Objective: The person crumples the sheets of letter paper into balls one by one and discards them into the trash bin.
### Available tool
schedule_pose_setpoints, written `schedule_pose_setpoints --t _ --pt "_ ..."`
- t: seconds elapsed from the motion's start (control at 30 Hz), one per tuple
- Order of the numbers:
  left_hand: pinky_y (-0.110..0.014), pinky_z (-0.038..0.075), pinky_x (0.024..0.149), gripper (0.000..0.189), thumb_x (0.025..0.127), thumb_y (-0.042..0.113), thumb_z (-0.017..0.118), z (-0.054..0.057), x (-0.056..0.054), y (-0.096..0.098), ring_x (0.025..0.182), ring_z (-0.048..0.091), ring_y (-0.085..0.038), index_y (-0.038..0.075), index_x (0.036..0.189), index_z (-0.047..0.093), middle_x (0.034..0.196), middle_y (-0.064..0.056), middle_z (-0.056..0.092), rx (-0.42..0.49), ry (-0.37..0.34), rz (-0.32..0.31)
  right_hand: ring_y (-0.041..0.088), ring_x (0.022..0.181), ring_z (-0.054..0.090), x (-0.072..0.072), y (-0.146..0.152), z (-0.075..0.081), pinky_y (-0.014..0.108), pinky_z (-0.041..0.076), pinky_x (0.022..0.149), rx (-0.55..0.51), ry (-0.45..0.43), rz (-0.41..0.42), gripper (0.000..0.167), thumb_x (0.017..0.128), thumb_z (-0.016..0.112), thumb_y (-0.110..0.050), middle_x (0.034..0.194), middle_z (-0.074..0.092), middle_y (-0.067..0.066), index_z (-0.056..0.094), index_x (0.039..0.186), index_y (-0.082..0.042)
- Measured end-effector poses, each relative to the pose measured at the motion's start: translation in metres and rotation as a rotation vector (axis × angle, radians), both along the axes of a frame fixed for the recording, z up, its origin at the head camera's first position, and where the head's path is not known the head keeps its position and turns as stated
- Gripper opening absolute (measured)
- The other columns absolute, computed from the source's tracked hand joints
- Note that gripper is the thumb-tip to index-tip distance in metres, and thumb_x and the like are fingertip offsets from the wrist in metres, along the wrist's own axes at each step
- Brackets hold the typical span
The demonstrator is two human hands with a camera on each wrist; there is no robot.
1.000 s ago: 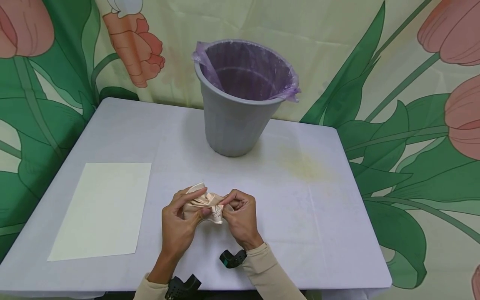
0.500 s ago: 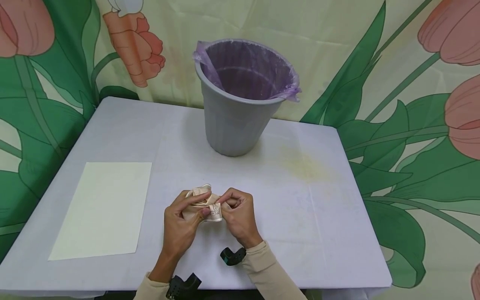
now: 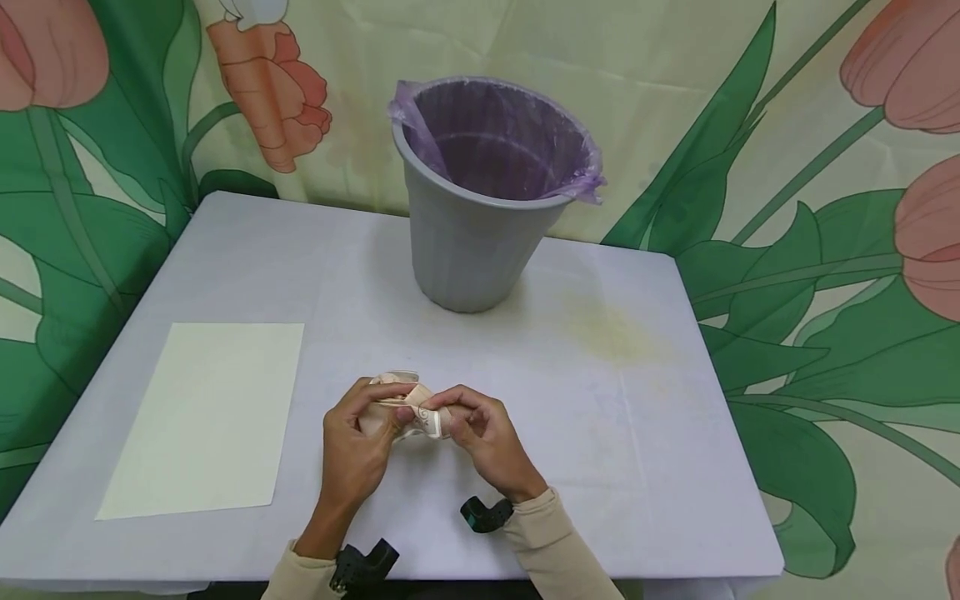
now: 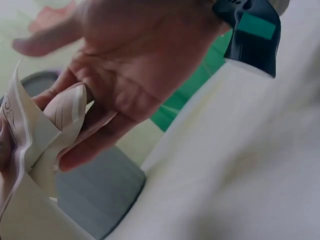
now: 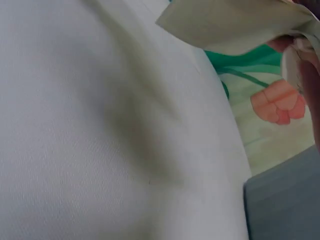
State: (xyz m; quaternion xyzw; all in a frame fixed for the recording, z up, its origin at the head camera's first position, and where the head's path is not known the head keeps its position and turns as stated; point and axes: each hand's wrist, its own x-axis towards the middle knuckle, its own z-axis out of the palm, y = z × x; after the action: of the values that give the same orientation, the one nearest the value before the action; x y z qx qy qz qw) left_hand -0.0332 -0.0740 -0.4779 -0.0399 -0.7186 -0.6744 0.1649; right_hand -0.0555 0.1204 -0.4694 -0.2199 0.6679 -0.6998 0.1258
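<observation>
Both hands are on a crumpled cream paper piece (image 3: 424, 423) with brown scroll print and pale edges, held just above the table. My left hand (image 3: 354, 446) grips its left side, thumb in front and fingers over the top. My right hand (image 3: 491, 442) pinches its right side with its fingertips. In the left wrist view, the right hand (image 4: 132, 67) shows its palm, with fingers against the folded paper piece (image 4: 37, 130) and the thumb spread out. The right wrist view shows a broad plain flap of the paper piece (image 5: 235, 25); fingers there are mostly cut off.
A grey bin (image 3: 472, 250) lined with a purple bag stands at the table's back middle. A blank cream sheet (image 3: 206, 417) lies flat at the left on the white tablecloth (image 3: 600, 467). Behind hangs a backdrop (image 3: 675, 67) printed with flowers. Each wrist wears a black camera.
The right wrist has shifted rightward, and the right hand's fingers have loosened and reach further across the paper piece. Its folds have changed shape slightly. The left hand stays nearly in place.
</observation>
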Motion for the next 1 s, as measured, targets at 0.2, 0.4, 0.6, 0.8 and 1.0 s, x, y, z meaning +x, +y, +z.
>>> schedule_pose_setpoints --t 0.2,0.4,0.6,0.8,1.0 --pt "-0.018 0.053 0.087 0.029 0.087 -0.002 0.084 0.003 0.002 0.007 0.110 0.068 -0.011 0.015 0.111 0.081 0.112 -0.005 0.076 -0.003 0.018 -0.015 0.012 0.090 0.075 0.001 -0.013 0.000 0.024 0.060 0.072 -0.044 0.014 -0.211 0.030 0.085 0.091 -0.019 0.096 0.080 0.020 0.071 0.099 0.000" --pt "-0.019 0.053 0.090 0.029 0.086 -0.003 0.085 0.005 0.003 0.010 0.110 0.069 -0.012 0.013 0.109 0.081 0.110 -0.007 0.076 0.007 0.027 -0.021 0.028 0.128 0.069 0.000 -0.019 -0.001 0.033 0.059 0.105 -0.115 -0.026 -0.279 0.028 0.083 0.090 -0.009 0.137 0.070 0.018 0.068 0.087 0.008" --pt "-0.019 0.052 0.092 0.027 0.086 -0.004 0.084 0.003 0.005 0.010 0.111 0.066 -0.012 0.011 0.108 0.081 0.111 -0.006 0.074 0.027 -0.012 -0.052 0.033 0.146 0.055 -0.002 -0.015 0.000 0.031 0.051 0.114 -0.160 -0.126 -0.161 0.038 0.086 0.087 -0.014 0.149 0.064 0.017 0.061 0.090 0.014" --pt "-0.022 0.044 0.098 0.028 0.084 -0.004 0.085 0.003 0.004 0.010 0.119 0.052 -0.016 0.013 0.107 0.082 0.116 -0.006 0.065 0.017 -0.016 -0.023 0.032 0.129 0.070 0.000 -0.018 0.000 0.029 0.062 0.094 -0.127 -0.147 -0.254 0.029 0.085 0.088 -0.005 0.121 0.077 0.023 0.067 0.089 0.015" --pt "-0.018 0.041 0.108 0.029 0.086 0.001 0.086 0.004 0.005 0.008 0.133 0.046 -0.021 0.016 0.111 0.083 0.139 -0.005 0.050 0.008 -0.045 -0.030 0.024 0.100 0.080 0.001 -0.019 -0.001 0.028 0.064 0.077 -0.093 -0.095 -0.369 0.016 0.084 0.087 0.003 0.095 0.083 0.013 0.074 0.085 0.011"
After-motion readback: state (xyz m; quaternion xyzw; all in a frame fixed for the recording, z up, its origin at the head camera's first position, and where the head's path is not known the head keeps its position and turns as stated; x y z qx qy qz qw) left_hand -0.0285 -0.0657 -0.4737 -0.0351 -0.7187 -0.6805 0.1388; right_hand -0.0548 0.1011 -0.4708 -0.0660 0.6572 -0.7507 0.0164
